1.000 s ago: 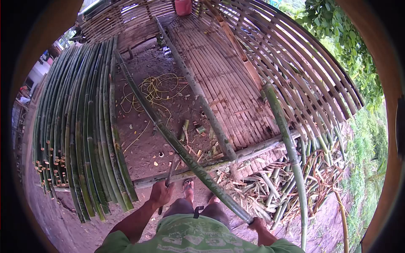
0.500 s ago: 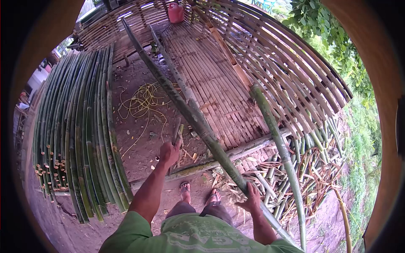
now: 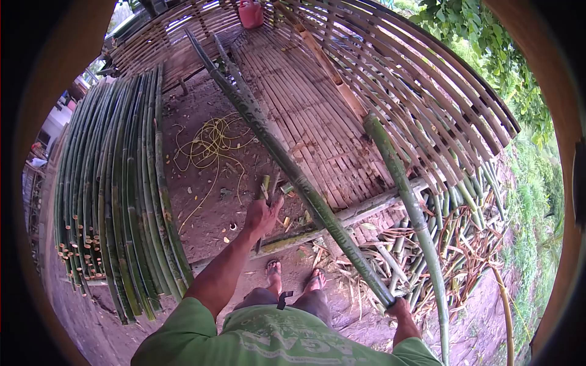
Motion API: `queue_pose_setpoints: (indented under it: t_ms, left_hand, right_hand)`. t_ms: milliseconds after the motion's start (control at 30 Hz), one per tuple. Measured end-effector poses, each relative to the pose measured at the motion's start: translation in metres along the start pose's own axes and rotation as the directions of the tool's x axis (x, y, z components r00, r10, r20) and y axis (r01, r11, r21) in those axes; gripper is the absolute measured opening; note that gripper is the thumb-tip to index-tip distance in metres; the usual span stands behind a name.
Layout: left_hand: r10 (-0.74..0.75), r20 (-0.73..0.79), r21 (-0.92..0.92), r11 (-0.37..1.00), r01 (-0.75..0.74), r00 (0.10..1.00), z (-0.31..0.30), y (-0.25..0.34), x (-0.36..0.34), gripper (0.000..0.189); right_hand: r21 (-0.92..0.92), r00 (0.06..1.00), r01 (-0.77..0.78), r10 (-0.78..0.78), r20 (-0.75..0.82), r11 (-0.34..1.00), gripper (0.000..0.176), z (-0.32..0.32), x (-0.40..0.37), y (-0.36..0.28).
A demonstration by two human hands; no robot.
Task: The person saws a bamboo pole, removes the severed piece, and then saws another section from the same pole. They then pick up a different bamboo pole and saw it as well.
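I find the right hand [image 3: 400, 307] closed around the near cut end of a long green bamboo pole [image 3: 305, 189], low and to my right. From that grip the pole runs up and leftward, away across the edge of the slatted bamboo platform [image 3: 342, 104]. The left hand [image 3: 262, 215] is closed on a dark-handled blade tool [image 3: 259, 243], held out in front, just left of the pole's middle stretch; I cannot tell whether the tool touches the pole. A stack of bamboo poles [image 3: 116, 195] lies well to the left, with yellow cord [image 3: 210, 140] on the dirt between.
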State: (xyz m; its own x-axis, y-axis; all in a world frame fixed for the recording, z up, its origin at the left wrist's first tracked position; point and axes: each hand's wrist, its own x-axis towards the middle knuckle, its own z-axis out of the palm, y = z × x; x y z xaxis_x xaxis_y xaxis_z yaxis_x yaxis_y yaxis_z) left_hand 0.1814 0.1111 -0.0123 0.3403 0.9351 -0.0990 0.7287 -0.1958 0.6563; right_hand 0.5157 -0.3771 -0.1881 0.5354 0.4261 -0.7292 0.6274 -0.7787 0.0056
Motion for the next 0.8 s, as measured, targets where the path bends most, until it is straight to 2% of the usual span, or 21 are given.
queue_pose_setpoints:
  t_ms: [33, 100, 133, 267, 300, 367, 433, 467, 500, 533, 567, 600, 633, 667, 700, 767, 800]
  left_hand:
    - [-0.003, -0.017, 0.028, 1.0, 0.003, 1.0, -0.007, 0.001, 0.008, 0.064]
    - [-0.014, -0.037, 0.079, 0.997, 0.017, 0.999, -0.019, 0.005, 0.018, 0.066]
    - [0.011, -0.085, 0.103, 0.995, -0.002, 0.996, -0.028, 0.008, 0.022, 0.07]
    - [-0.076, -0.227, 0.237, 0.963, 0.131, 0.971, -0.053, -0.043, 0.066, 0.072]
    - [-0.091, -0.233, 0.271, 0.95, 0.154, 0.968, -0.063, -0.049, 0.074, 0.073]
    - [-0.112, -0.231, 0.287, 0.941, 0.178, 0.966, -0.075, -0.064, 0.083, 0.073]
    - [-0.12, -0.215, 0.258, 0.95, 0.175, 0.969, -0.073, -0.089, 0.096, 0.073]
    - [0.029, -0.225, 0.384, 0.921, 0.061, 0.974, -0.051, -0.134, 0.108, 0.07]
    - [0.049, -0.214, 0.364, 0.931, 0.034, 0.976, -0.048, -0.127, 0.095, 0.069]
    - [0.066, -0.205, 0.345, 0.939, 0.009, 0.977, -0.047, -0.107, 0.077, 0.068]
    - [0.086, -0.199, 0.324, 0.946, -0.017, 0.976, -0.046, -0.097, 0.065, 0.067]
    - [-0.071, -0.198, 0.085, 0.992, 0.089, 0.978, -0.034, -0.111, 0.064, 0.063]
    - [-0.026, -0.19, 0.15, 0.987, 0.055, 0.981, -0.022, -0.129, 0.068, 0.063]
    - [0.016, -0.179, 0.216, 0.976, 0.024, 0.984, -0.011, -0.151, 0.072, 0.062]
    - [0.054, -0.165, 0.282, 0.959, -0.005, 0.985, -0.008, -0.162, 0.071, 0.062]
    - [0.111, -0.152, 0.258, 0.964, -0.069, 0.982, -0.007, -0.161, 0.073, 0.061]
    - [0.15, -0.145, 0.313, 0.945, -0.099, 0.978, -0.006, -0.16, 0.078, 0.061]
  right_hand:
    - [-0.004, 0.998, 0.065, -0.065, 0.01, 0.998, 0.056, -0.008, -0.012, -0.012]
    - [0.002, 0.987, 0.117, -0.117, 0.11, 0.993, 0.053, -0.038, -0.044, -0.056]
    - [0.017, 0.985, 0.135, -0.136, 0.109, 0.991, 0.053, -0.045, -0.06, -0.085]
    - [0.029, 0.978, 0.141, -0.144, 0.154, 0.99, 0.055, -0.059, -0.086, -0.177]
    - [0.108, 0.978, 0.155, -0.168, 0.12, 0.982, 0.058, -0.058, -0.086, -0.19]
    - [0.277, 0.967, 0.256, -0.248, -0.064, 0.926, 0.066, -0.036, -0.073, -0.208]
    - [0.291, 0.85, 0.52, -0.452, -0.271, 0.803, 0.077, -0.01, -0.046, -0.193]
    - [0.279, 0.762, 0.637, -0.534, -0.367, 0.718, 0.083, 0.001, -0.034, -0.178]
    - [0.403, 0.882, 0.466, -0.452, -0.137, 0.787, 0.093, 0.003, -0.023, -0.16]
    - [0.376, 0.94, 0.322, -0.341, -0.017, 0.869, 0.099, 0.017, -0.007, -0.131]
    - [0.263, 0.957, 0.267, -0.287, 0.039, 0.927, 0.102, 0.02, -0.004, -0.103]
    - [0.28, 0.945, 0.158, -0.227, 0.233, 0.947, 0.103, 0.02, -0.002, -0.082]
    - [0.277, 0.879, 0.13, -0.24, 0.412, 0.952, 0.092, 0.037, 0.012, -0.059]
    - [0.224, 0.763, 0.166, -0.269, 0.588, 0.96, 0.079, 0.002, -0.014, -0.069]
    - [-0.101, 0.751, 0.285, -0.157, 0.641, 0.953, 0.064, 0.037, 0.0, -0.063]
    - [0.019, 0.929, -0.02, 0.011, 0.37, 1.0, 0.06, 0.052, -0.007, -0.053]
    - [-0.009, 0.937, -0.018, 0.02, 0.349, 1.0, 0.059, 0.053, -0.011, -0.053]
